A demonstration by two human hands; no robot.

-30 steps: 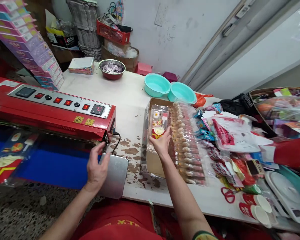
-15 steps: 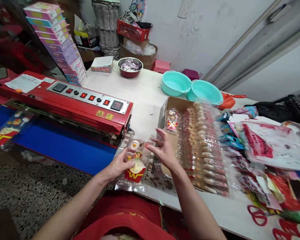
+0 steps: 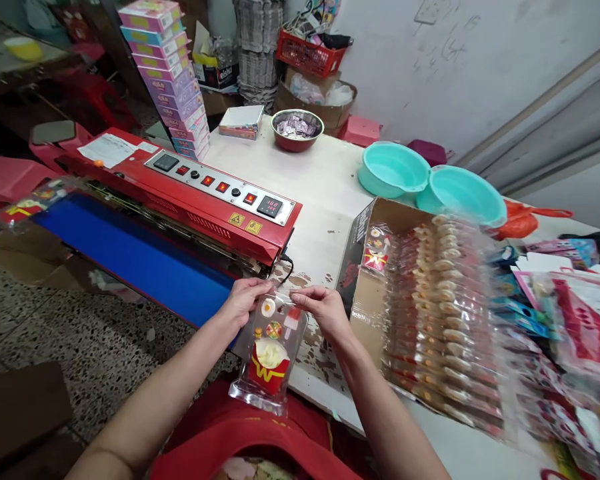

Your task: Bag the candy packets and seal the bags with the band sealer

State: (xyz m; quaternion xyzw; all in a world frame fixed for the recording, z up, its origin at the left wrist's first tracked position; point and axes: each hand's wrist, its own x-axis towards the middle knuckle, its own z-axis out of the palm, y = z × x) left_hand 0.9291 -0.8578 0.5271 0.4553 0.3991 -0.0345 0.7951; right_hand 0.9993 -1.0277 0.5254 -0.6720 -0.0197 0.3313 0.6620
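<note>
A clear plastic bag (image 3: 270,350) hangs between my hands, with a case inside showing a fries carton, a fried egg and other small food figures. My left hand (image 3: 245,303) is closed on the bag's upper left corner. The fingers of my right hand (image 3: 323,308) pinch its upper right edge. To the left of my hands runs a red sealing machine (image 3: 205,203) with a blue conveyor belt (image 3: 145,253). Another bagged case (image 3: 37,202) lies at the belt's far left end. On my right, a cardboard box (image 3: 370,327) holds rows of similar bagged cases (image 3: 440,320).
Two turquoise basins (image 3: 395,170) stand behind the box. A steel bowl (image 3: 297,130) of small packets and a tall stack of boxes (image 3: 170,80) are at the back. Assorted plastic packaging (image 3: 575,320) covers the table's right side.
My right hand has closed on the bag's top edge, and my left hand has moved up from its front to the top corner. The belt's bagged case has travelled left. The view has shifted.
</note>
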